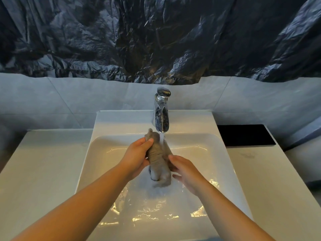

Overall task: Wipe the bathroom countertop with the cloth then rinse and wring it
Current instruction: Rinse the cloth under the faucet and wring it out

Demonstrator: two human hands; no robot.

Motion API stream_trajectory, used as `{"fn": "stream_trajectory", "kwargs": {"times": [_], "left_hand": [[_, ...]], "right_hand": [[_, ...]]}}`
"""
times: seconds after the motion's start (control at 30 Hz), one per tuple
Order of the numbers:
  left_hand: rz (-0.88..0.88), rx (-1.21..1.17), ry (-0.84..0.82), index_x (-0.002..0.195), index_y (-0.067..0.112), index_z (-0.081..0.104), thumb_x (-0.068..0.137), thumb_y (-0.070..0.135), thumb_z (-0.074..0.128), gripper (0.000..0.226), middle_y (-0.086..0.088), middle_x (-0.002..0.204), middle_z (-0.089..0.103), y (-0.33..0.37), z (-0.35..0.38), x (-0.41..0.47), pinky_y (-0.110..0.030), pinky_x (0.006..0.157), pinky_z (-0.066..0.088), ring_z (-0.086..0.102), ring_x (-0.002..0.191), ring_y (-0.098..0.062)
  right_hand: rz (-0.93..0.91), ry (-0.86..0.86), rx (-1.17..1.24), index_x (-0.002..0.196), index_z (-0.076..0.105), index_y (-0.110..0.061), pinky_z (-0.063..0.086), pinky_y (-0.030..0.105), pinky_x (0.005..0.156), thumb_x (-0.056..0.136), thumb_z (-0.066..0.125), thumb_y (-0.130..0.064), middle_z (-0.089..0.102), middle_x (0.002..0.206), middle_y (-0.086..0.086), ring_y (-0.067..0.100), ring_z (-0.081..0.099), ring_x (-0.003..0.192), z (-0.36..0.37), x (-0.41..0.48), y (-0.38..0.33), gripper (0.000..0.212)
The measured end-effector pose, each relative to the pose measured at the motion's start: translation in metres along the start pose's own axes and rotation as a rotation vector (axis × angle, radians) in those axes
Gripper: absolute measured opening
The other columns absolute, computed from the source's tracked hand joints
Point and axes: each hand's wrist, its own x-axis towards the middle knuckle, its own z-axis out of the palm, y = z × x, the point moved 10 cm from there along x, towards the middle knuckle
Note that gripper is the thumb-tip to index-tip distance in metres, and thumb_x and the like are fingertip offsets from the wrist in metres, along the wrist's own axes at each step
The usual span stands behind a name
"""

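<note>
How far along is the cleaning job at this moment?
Wiping seems done: the cloth is off the countertop and over the sink. Rinsing is in hand: the left hand and right hand grip it under the running tap. Wringing is left.

Light is dim and bluish on the wall [69, 94] and the dark sheet [156, 40], warm yellow in the sink [104, 153], where wet patches throw bright glare. The tap [161, 115] mirrors the sheet. The wide lens bows the counter [43, 162] edges. The cloth [157, 157] and water [162, 141] look slightly soft.
</note>
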Motion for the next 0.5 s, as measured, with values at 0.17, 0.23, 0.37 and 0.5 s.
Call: {"fn": "stream_trajectory", "kwargs": {"times": [0.17,0.23,0.37,0.5], "left_hand": [[-0.006,0.516,0.145,0.094,-0.008,0.064,0.093,0.022,0.056,0.031,-0.020,0.088,0.065,0.004,-0.028,0.007,-0.048,0.080,0.057,0.065,0.080,-0.029],[-0.038,0.739,0.152,0.094,-0.004,0.064,0.091,0.033,0.059,0.037,-0.017,0.091,0.067,0.000,-0.036,0.006,-0.044,0.081,0.057,0.068,0.081,-0.027],[-0.001,0.887,-0.070,0.146,0.023,0.030,0.087,0.055,0.055,0.072,0.006,0.142,0.041,-0.024,-0.022,-0.002,-0.038,0.105,0.038,0.043,0.129,-0.022],[0.058,0.683,-0.127,0.133,0.027,0.050,0.091,0.040,0.057,0.045,0.009,0.115,0.064,-0.032,-0.007,-0.005,-0.032,0.097,0.046,0.059,0.105,-0.008]], "right_hand": [[-0.139,0.181,0.049,0.096,0.068,-0.016,0.052,0.043,0.089,0.095,0.049,-0.033,0.072,0.098,0.009,0.024,0.067,0.095,-0.020,0.000,-0.024,0.025],[-0.169,0.178,0.003,0.092,0.068,-0.018,0.052,0.044,0.091,0.094,0.049,-0.036,0.072,0.096,0.009,0.026,0.067,0.096,-0.020,-0.001,-0.034,0.027],[-0.199,0.043,0.046,0.089,0.059,-0.003,0.046,0.039,0.069,0.101,0.039,-0.028,0.070,0.079,0.014,0.030,0.058,0.071,-0.003,-0.001,-0.051,0.034],[-0.145,0.048,0.270,0.094,0.062,-0.005,0.050,0.043,0.089,0.100,0.046,-0.023,0.067,0.094,0.016,0.026,0.063,0.091,-0.004,0.007,-0.057,0.025]]}}
